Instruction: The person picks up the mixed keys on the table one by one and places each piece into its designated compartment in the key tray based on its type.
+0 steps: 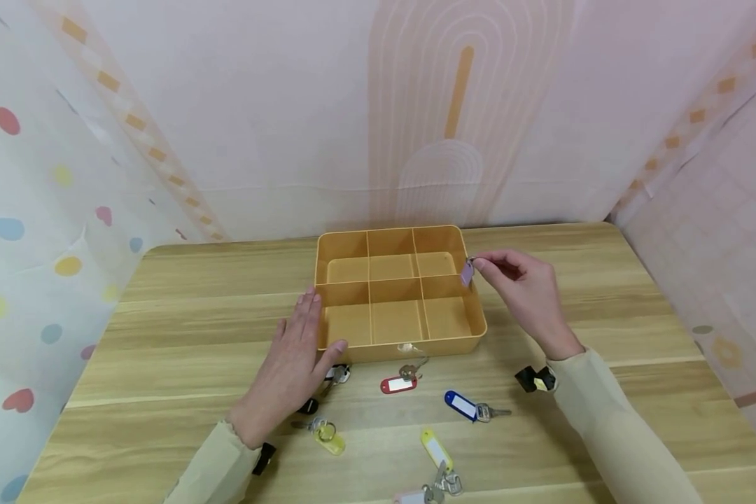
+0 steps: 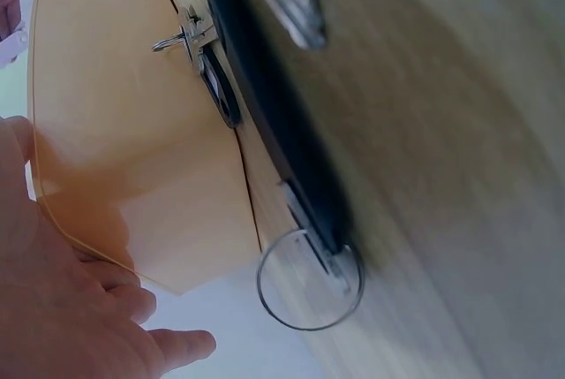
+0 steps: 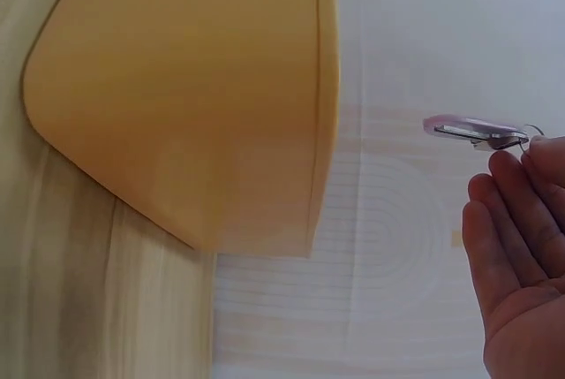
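My right hand (image 1: 528, 294) pinches the metal ring of a purple key tag (image 1: 467, 274) between thumb and fingertip. The tag hangs over the right edge of an orange-yellow box (image 1: 378, 352) with six compartments, near its middle divider. A key is partly visible beside the tag (image 3: 472, 125) in the right wrist view. My left hand (image 1: 292, 360) rests against the box's left wall and front left corner, its fingers extended. Close to that hand lie keys with black tags (image 2: 274, 96), below the box's front wall.
In front of the box, a red-tagged key (image 1: 399, 384), a blue-tagged key (image 1: 461, 405) and two yellow-tagged keys (image 1: 437, 449) lie on the wooden table (image 1: 214, 308). A pale pink tag (image 1: 411, 498) with a key is at the bottom edge. Patterned cloth (image 1: 277, 105) hangs behind.
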`<state>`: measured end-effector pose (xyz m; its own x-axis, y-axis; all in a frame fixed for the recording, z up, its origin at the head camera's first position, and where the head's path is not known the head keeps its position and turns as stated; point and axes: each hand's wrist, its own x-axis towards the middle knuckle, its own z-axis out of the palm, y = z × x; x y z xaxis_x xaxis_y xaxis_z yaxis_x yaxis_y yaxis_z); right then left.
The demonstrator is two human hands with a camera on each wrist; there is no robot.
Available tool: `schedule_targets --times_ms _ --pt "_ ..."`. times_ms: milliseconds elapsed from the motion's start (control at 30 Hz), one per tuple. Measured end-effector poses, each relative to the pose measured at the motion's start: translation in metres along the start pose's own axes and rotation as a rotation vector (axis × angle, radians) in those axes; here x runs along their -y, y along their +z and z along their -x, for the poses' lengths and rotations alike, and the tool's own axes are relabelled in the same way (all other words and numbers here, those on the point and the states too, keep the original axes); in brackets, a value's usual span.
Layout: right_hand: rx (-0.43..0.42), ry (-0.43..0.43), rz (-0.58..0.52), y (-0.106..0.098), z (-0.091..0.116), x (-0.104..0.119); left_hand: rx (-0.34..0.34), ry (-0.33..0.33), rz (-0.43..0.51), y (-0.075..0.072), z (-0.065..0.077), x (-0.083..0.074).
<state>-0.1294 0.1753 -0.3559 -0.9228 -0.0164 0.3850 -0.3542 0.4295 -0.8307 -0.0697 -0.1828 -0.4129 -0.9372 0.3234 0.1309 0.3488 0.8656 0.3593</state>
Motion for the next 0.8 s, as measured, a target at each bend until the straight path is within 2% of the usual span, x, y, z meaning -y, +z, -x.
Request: schedule_targets --times_ms 300,500,800 --pt "0.024 -0.012 0.005 0.006 -0.016 -0.008 0.002 -0.007 0.000 0.001 0.001 0.001" --pt "0.040 -0.008 0.052 0.008 -0.028 -0.016 -0.006 -0.007 -0.006 0.002 0.000 0.003" --pt "0.109 0.006 0.092 0.013 -0.048 -0.033 -0.008 -0.005 0.005 0.003 -0.003 0.005"
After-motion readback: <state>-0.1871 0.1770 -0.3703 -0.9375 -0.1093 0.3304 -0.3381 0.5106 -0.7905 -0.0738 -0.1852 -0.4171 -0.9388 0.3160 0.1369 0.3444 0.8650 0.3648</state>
